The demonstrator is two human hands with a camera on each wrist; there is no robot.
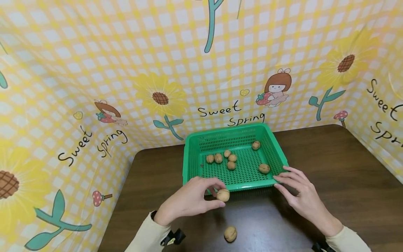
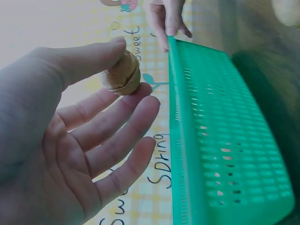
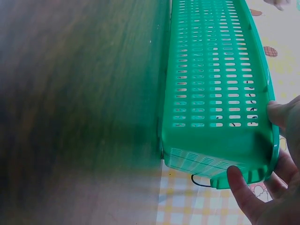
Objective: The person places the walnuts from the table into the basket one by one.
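Observation:
My left hand (image 1: 196, 196) pinches a walnut (image 1: 223, 195) between thumb and fingertips, just in front of the basket's near rim. In the left wrist view the same walnut (image 2: 123, 74) sits between the thumb and the first fingers, the other fingers spread below it. A green plastic basket (image 1: 226, 186) with slotted walls stands on the table. At its near right corner my right hand (image 1: 302, 196) holds the rim; the right wrist view has the thumb on the front side and fingers (image 3: 243, 190) around the corner. Several walnuts (image 1: 231, 165) lie on the basket floor.
One loose walnut (image 1: 230, 233) rests on the dark wooden table (image 1: 151, 182) near its front, between the forearms. Behind the basket and at both sides hangs a yellow checked cloth (image 1: 201, 70) with flowers and lettering.

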